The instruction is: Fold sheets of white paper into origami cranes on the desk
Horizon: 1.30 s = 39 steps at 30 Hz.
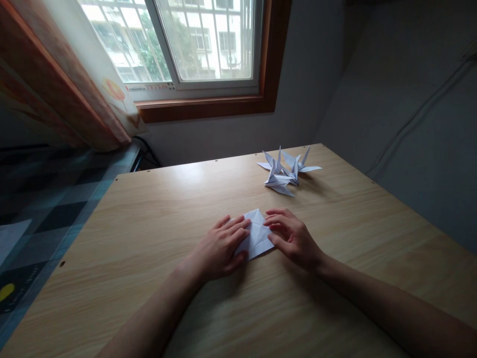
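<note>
Folded paper point(258, 234) lies on the table point(156, 219), between both hands. The left hand point(224, 244) is nearer, flat over the paper's nine-o'clock side, fingers slightly parted, hiding its long axis. The right hand point(294, 238), loosely curled, thumb apart from fingers, sits at its three-o'clock edge. Paper cranes point(290, 177) rest at one o'clock.

Folded paper point(258, 232) partly covered
The left hand point(224, 244) hides its left side; the view's top edge cuts the window point(208, 54); lettering point(153, 87) on it is unreadably small.
</note>
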Tool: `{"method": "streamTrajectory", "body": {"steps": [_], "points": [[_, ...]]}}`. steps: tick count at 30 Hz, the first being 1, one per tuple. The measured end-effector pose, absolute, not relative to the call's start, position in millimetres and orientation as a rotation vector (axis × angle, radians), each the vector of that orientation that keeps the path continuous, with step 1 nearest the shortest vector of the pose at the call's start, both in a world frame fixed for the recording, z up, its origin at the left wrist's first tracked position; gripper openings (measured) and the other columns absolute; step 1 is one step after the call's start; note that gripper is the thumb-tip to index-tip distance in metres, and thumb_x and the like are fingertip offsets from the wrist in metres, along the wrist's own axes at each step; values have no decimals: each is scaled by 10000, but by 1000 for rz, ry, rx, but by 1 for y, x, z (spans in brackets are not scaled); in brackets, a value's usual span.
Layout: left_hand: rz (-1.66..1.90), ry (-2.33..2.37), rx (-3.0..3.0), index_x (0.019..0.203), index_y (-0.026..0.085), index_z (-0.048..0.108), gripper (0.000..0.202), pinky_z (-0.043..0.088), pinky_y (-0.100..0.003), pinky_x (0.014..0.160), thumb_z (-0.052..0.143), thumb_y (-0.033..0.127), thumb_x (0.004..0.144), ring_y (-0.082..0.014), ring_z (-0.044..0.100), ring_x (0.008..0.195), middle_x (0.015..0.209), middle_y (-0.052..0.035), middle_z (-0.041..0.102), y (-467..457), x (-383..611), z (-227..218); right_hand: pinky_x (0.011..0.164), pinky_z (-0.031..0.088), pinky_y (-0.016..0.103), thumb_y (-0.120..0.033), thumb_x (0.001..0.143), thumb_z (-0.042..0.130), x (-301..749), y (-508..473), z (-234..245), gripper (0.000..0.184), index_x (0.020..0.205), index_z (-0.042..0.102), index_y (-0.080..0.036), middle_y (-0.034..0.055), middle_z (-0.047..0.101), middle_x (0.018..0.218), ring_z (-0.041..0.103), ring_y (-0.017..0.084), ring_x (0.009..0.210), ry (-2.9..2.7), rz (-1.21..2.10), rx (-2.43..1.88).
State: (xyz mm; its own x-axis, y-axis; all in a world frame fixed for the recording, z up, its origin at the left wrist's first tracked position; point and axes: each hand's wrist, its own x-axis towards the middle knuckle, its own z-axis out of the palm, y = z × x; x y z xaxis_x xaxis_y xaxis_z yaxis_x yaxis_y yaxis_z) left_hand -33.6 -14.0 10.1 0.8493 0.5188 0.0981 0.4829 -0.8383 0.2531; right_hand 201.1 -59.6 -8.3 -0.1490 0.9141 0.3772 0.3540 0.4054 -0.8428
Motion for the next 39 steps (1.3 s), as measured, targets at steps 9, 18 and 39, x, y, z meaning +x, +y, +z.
{"method": "streamTrajectory", "body": {"steps": [9, 18, 39], "points": [[255, 768, 2795, 1181, 194, 540, 372, 285, -514, 1143, 547, 284, 820, -290, 419, 1363, 1422, -111, 518, -14, -34, 10, 792, 586, 323, -120, 815, 575, 198, -60, -11, 179, 942, 674, -197, 98, 569, 1135, 610, 209, 1034, -1675, 734, -1104], [245, 770, 2799, 1180, 197, 535, 364, 294, -524, 1137, 545, 289, 829, -288, 424, 1359, 1425, -104, 518, -14, -34, 11, 758, 599, 319, -132, 825, 580, 200, -59, -11, 143, 918, 672, -191, 98, 586, 1102, 633, 194, 950, -1677, 680, -1141], [274, 787, 2793, 1167, 201, 556, 342, 305, -508, 1129, 547, 296, 839, -280, 443, 1347, 1402, -109, 541, -14, -33, 10, 757, 606, 314, -176, 810, 620, 199, -57, -11, 93, 883, 677, -183, 81, 598, 1069, 651, 166, 878, -1571, 845, -1100]]}}
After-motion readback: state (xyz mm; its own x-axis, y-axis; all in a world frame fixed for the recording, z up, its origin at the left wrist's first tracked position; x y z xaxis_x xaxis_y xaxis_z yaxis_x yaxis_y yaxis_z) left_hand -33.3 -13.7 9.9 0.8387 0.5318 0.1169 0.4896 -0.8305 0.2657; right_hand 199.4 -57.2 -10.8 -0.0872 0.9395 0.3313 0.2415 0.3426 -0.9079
